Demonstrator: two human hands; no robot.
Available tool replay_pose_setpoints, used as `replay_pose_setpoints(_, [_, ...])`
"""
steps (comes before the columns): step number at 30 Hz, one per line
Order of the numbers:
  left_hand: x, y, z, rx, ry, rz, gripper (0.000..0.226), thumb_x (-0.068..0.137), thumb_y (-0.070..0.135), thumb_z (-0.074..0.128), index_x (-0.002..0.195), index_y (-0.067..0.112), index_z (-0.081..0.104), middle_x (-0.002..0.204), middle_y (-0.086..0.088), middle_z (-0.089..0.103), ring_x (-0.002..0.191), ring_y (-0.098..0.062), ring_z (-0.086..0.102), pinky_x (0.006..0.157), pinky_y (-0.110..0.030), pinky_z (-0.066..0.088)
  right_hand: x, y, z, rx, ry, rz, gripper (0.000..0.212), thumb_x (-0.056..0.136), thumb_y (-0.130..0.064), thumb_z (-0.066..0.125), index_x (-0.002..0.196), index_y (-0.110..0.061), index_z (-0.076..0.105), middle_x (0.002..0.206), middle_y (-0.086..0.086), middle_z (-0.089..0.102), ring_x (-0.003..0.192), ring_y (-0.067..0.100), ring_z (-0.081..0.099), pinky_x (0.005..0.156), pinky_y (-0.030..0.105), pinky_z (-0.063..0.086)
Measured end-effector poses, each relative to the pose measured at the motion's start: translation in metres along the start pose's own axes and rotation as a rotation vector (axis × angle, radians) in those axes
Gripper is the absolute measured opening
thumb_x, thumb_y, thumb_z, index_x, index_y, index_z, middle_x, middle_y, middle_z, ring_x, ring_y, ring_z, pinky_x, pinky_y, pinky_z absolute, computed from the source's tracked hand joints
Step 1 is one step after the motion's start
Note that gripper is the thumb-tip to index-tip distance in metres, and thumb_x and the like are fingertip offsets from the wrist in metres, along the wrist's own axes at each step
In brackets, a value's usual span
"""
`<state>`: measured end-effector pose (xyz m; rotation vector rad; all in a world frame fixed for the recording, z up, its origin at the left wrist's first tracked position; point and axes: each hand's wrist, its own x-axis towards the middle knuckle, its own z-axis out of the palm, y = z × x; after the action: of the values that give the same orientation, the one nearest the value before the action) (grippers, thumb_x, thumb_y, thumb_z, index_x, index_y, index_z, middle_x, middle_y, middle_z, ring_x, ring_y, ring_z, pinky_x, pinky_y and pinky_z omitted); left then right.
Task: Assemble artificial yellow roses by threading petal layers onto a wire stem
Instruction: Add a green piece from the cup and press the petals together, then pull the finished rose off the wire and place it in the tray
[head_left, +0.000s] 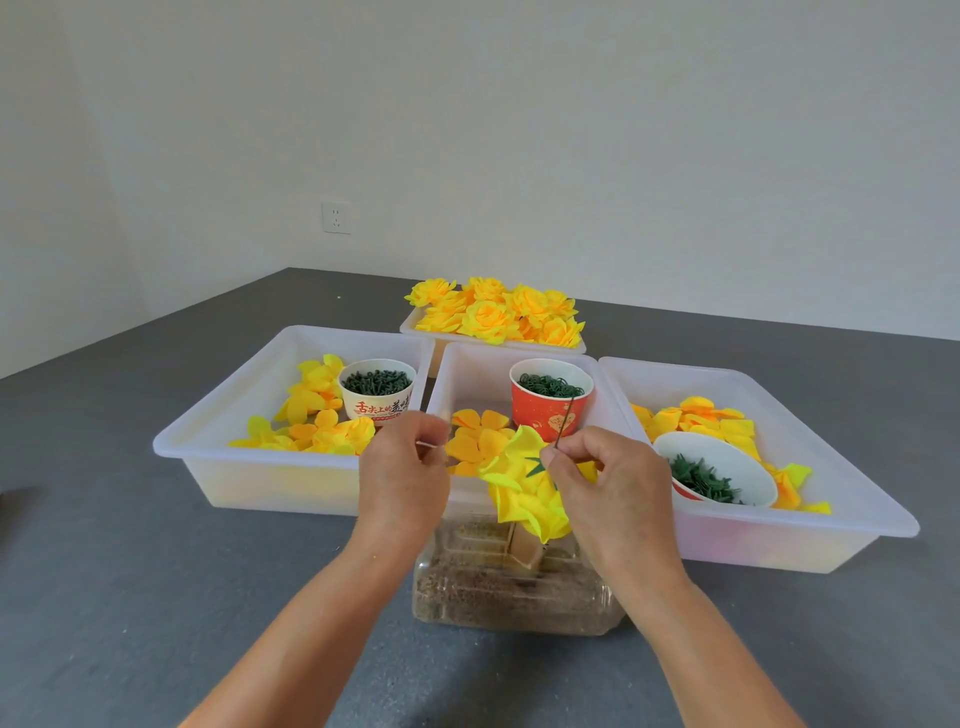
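My right hand (608, 483) pinches a thin wire stem (563, 423) that points up. Yellow petal layers (519, 491) with a green sepal hang bunched on the wire below my fingers. My left hand (402, 467) is raised beside them, thumb and fingers pinched on something small and pale that I cannot make out. Loose yellow petals (475, 436) lie in the middle tray (441, 384) just behind both hands.
A clear plastic box (509, 587) stands under my hands. The left tray (234, 415) holds petals and a white cup (376, 389) of green rings. A red cup (550, 397), a white bowl (711, 467) in the right tray (779, 540), and finished roses (493, 312) lie behind.
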<state>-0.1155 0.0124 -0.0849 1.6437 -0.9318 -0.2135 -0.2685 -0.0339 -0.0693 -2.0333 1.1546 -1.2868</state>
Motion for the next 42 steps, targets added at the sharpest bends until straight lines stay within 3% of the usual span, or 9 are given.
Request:
replay_pose_setpoints(2, [-0.007,-0.007,0.001,0.055,-0.058,-0.020,0.028,0.083,-0.007,0.055,0.082,0.019,0.066,0.078,0.004,0.064,0.080,-0.017,0.063,0.073,-0.023,0.049,0.002,-0.001,-0.001,0.004,0.010,0.004,0.014,0.082,-0.020,0.071,0.069,-0.015,0.069,0.068,-0.012,0.066,0.068,0.004,0.058,0.057,0.009,0.040])
replay_pose_setpoints(6, [-0.023,-0.006,0.006,0.094,-0.299,0.054,0.019,0.071,0.010,0.073,0.069,0.029,0.069,0.068,0.013,0.065,0.068,-0.005,0.062,0.062,-0.016,0.048,0.002,-0.003,0.000,-0.003,0.014,-0.013,0.015,0.082,-0.021,0.071,0.069,-0.016,0.068,0.067,-0.012,0.065,0.067,0.003,0.057,0.058,0.010,0.040])
replay_pose_setpoints(10, [-0.023,-0.003,0.013,0.025,-0.425,0.033,0.027,0.059,0.016,0.084,0.081,0.022,0.071,0.076,0.008,0.072,0.073,-0.007,0.066,0.066,-0.020,0.052,-0.001,-0.003,-0.001,0.013,0.031,-0.016,0.014,0.083,-0.020,0.070,0.069,-0.016,0.068,0.070,-0.013,0.066,0.074,0.002,0.058,0.062,0.008,0.040])
replay_pose_setpoints(13, [-0.022,-0.003,0.015,-0.142,-0.459,0.016,0.032,0.061,0.003,0.082,0.078,0.027,0.069,0.073,0.014,0.072,0.070,0.000,0.067,0.060,-0.010,0.048,-0.004,-0.001,-0.002,0.048,0.049,-0.005,0.014,0.082,-0.020,0.070,0.068,-0.017,0.068,0.070,-0.014,0.066,0.078,0.001,0.057,0.065,0.008,0.041])
replay_pose_setpoints(18, [-0.025,-0.008,0.021,-0.256,-0.428,0.059,0.047,0.064,0.000,0.081,0.100,0.024,0.063,0.079,0.009,0.074,0.074,-0.007,0.070,0.060,-0.015,0.051,-0.004,0.001,-0.003,0.052,0.020,0.001,0.014,0.083,-0.024,0.070,0.069,-0.021,0.068,0.073,-0.015,0.067,0.076,0.002,0.059,0.062,0.013,0.044])
replay_pose_setpoints(25, [-0.018,-0.017,0.023,-0.059,-0.418,0.069,0.038,0.060,0.011,0.083,0.090,0.017,0.062,0.076,0.002,0.073,0.073,-0.016,0.068,0.068,-0.027,0.055,0.003,-0.007,-0.006,0.031,0.056,-0.061,0.017,0.081,-0.022,0.071,0.065,-0.019,0.066,0.073,-0.009,0.067,0.071,0.006,0.057,0.063,0.023,0.044])
replay_pose_setpoints(30, [-0.022,-0.016,0.021,0.061,-0.452,0.108,0.041,0.059,0.020,0.086,0.088,0.021,0.057,0.072,0.025,0.068,0.077,0.003,0.064,0.068,-0.011,0.046,0.015,-0.016,-0.013,0.047,0.062,-0.058,0.016,0.081,-0.019,0.071,0.065,-0.018,0.069,0.069,-0.007,0.068,0.067,0.010,0.059,0.064,0.023,0.042])
replay_pose_setpoints(36, [-0.023,-0.015,0.021,0.071,-0.475,0.137,0.027,0.064,0.018,0.083,0.076,0.035,0.066,0.076,0.019,0.070,0.081,0.006,0.061,0.073,-0.005,0.041,0.021,-0.023,-0.019,0.058,0.063,-0.049,0.015,0.080,-0.018,0.071,0.065,-0.018,0.070,0.066,-0.006,0.069,0.066,0.021,0.063,0.069,0.033,0.047])
replay_pose_setpoints(42, [-0.021,-0.012,0.020,0.084,-0.525,0.133,0.026,0.066,0.019,0.082,0.074,0.038,0.066,0.078,0.017,0.070,0.081,0.004,0.061,0.070,0.000,0.036,0.035,-0.033,-0.033,0.109,0.128,-0.086,0.017,0.079,-0.017,0.071,0.062,-0.018,0.069,0.063,-0.015,0.065,0.063,0.002,0.058,0.067,0.024,0.044])
